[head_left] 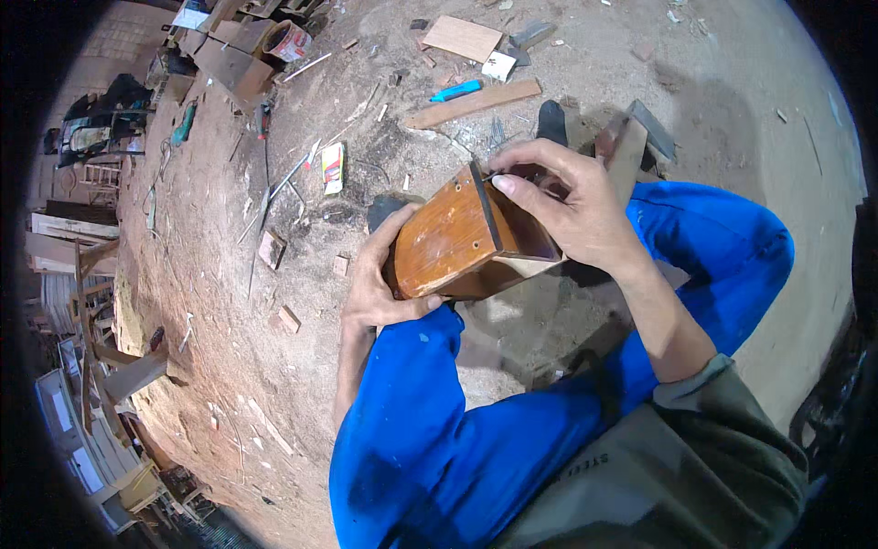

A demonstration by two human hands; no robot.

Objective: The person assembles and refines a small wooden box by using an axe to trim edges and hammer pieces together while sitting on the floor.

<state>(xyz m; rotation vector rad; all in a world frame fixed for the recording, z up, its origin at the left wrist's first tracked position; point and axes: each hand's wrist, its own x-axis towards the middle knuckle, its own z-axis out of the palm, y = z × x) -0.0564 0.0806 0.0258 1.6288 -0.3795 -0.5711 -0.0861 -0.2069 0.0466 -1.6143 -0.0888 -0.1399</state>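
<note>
one wooden box [457, 238]: left hand [380, 284] fingers wrapped around it, right hand [572, 206] fingers pinching its rim.

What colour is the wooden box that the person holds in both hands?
The wooden box is glossy reddish brown, with a dark edge strip; it shows best in the head view.

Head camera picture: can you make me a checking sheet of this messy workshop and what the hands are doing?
Surface: dirt floor strewn with sawdust and wood chips.
Job's things: brown wooden box, open at one end, resting over the knee of the blue trousers.
Clutter: long plank, flat board, blue tool, small wood blocks, bucket.
Grippers: left hand grips the box's underside; right hand is clasped over its open end.
Cables: thin dark cord on the floor.
Surroundings: stacked timber and frames at the left.
</note>
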